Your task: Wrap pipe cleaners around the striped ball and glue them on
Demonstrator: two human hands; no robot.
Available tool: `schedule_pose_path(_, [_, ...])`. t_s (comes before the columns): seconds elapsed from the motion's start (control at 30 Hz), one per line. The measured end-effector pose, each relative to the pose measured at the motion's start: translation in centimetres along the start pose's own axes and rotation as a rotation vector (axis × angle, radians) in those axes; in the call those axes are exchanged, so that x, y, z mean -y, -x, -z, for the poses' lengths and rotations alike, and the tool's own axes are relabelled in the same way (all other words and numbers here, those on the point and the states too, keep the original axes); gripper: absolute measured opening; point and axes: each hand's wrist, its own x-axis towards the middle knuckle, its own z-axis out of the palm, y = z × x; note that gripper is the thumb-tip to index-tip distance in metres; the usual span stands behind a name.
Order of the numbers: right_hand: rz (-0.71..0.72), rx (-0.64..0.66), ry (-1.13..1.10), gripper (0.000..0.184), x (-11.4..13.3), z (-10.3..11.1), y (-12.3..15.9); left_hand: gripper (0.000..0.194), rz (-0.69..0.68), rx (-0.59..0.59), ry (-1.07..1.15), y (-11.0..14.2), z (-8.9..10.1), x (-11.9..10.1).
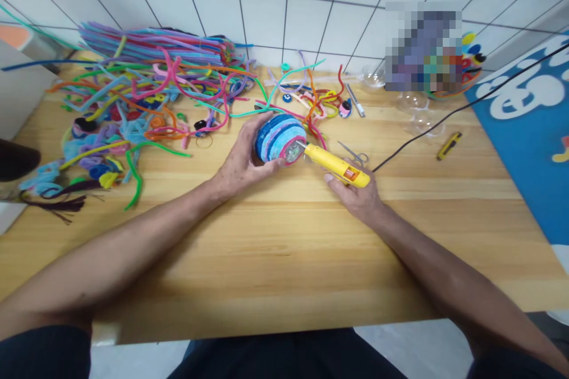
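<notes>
My left hand [242, 160] is wrapped around a ball [278, 137] covered in rings of blue, light blue and purple pipe cleaner. The ball is tilted to the right, and a pink ring circles an uncovered, see-through patch on that side. In my right hand [358, 195] is a yellow glue gun [335, 164], its fingers closed about the handle. The gun's metal nozzle points left at the bare patch by the pink ring; whether it touches cannot be made out. A black cord runs from the gun to the upper right.
Loose pipe cleaners [173, 89] are heaped at the left, with a bundle [155, 46] behind them by the tiled wall. Scissors [355, 154] lie just beyond my right hand. A yellow cutter [448, 145] and clear plastic domes [424, 121] are further right.
</notes>
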Motion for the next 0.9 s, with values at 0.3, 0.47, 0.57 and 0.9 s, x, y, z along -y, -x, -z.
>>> schedule_pose_path(0.3, [0.06,0.084,0.009,0.014,1.3,0.4,-0.4,0.096,-0.021,-0.004,-0.004,-0.2,0.0,-0.1])
schedule_pose_path(0.47, [0.01,0.029,0.043,0.012,1.2,0.4,-0.3,0.098,-0.015,-0.004,-0.009,-0.1,0.1,0.0])
schedule_pose_path(0.57, [0.032,0.045,0.044,0.01,1.3,0.4,-0.5,0.098,-0.005,-0.002,-0.014,-0.1,0.1,0.0])
schedule_pose_path(0.9, [-0.032,-0.002,0.022,0.014,0.9,0.4,-0.1,0.099,0.018,-0.008,0.001,-0.1,0.0,0.0])
